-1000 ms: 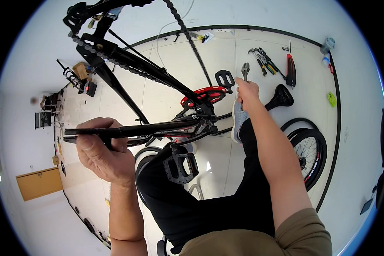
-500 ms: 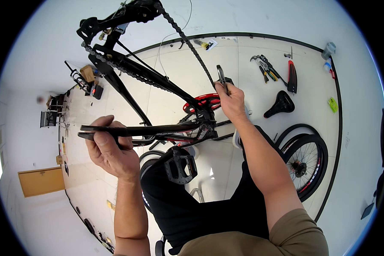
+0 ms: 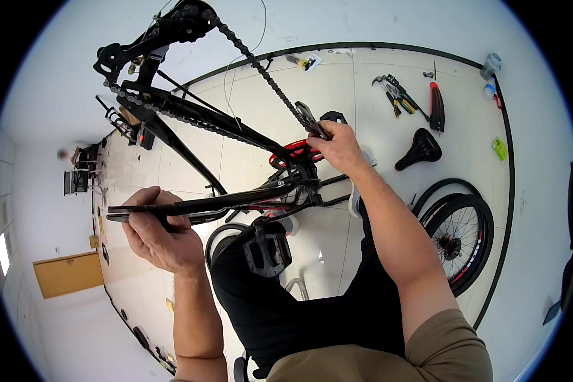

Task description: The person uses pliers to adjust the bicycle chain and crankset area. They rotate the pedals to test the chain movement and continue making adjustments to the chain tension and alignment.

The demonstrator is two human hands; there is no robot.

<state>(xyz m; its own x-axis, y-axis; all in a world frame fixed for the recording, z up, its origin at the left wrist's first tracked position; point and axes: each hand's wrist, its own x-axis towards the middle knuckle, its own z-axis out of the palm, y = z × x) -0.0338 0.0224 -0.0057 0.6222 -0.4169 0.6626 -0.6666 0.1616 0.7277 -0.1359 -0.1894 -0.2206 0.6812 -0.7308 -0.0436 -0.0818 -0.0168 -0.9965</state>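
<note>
My left hand (image 3: 165, 245) is closed around a black bicycle frame tube (image 3: 226, 202), close to its flat, forked end. My right hand (image 3: 340, 149) grips a metal hand tool (image 3: 309, 116) beside the red chainring (image 3: 286, 154); its exact kind is hard to make out. The black bike chain (image 3: 261, 71) runs down from the derailleur (image 3: 188, 22) at the upper left to the tool and fingers. Whether the chain is pinched there is hidden. A second run of chain (image 3: 172, 116) lies along another frame tube.
A black pedal (image 3: 265, 253) sticks up over my left leg. To the right on the floor lie a saddle (image 3: 419, 149), a hammer and pliers (image 3: 395, 95), a red-and-black mudguard (image 3: 437, 108) and wheels (image 3: 458, 239). A thin cable (image 3: 263, 28) loops behind the frame.
The bike frame has shifted slightly left in view, along with my left hand. My right hand has moved a little left and down, and the tool in it has tilted toward the left.
</note>
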